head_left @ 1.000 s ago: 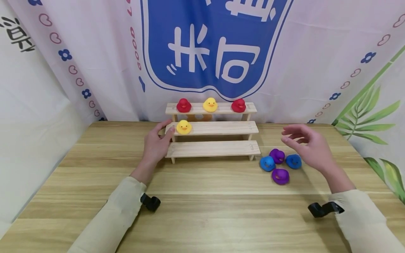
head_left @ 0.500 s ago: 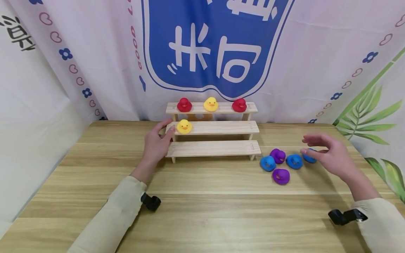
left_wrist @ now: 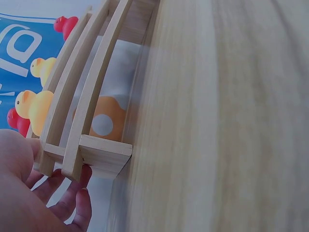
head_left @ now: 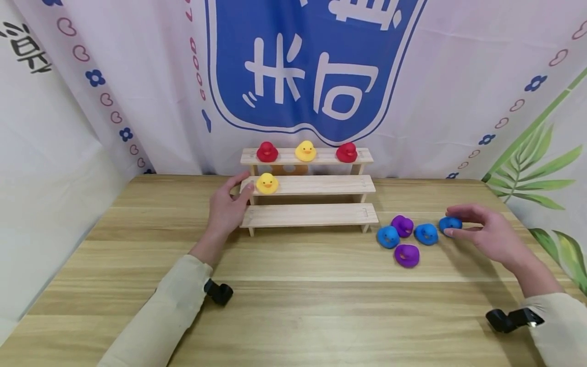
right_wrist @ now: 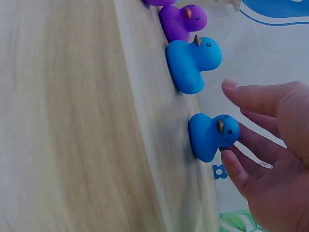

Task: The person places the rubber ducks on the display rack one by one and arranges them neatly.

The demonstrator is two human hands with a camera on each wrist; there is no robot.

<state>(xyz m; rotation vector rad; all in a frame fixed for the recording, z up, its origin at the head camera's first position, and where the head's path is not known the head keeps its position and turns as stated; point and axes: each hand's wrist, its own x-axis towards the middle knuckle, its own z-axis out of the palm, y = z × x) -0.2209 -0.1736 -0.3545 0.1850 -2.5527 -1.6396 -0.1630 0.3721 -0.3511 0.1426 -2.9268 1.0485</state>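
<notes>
A three-tier wooden display stand (head_left: 316, 215) stands at mid-table. My left hand (head_left: 228, 204) grips its left end, thumb by the middle tier; in the left wrist view its fingers (left_wrist: 70, 203) curl around the end of the boards. A yellow rubber duck (head_left: 267, 183) sits on the middle tier near that thumb. On the right, my right hand (head_left: 490, 232) has its thumb and fingers spread around a blue rubber duck (head_left: 450, 226) on the table. In the right wrist view, a gap shows between the upper fingertip and this blue duck (right_wrist: 207, 137).
On the top tier sit a red duck (head_left: 267, 152), a yellow duck (head_left: 305, 151) and another red duck (head_left: 347, 152). Left of the right hand lie two more blue ducks, one by the stand (head_left: 388, 237), and two purple ducks, one in front (head_left: 407, 256). A printed curtain (head_left: 174, 102) hangs behind.
My right hand has moved right and down from above the duck group to the rightmost blue duck, uncovering it. The left hand has stayed on the stand.
</notes>
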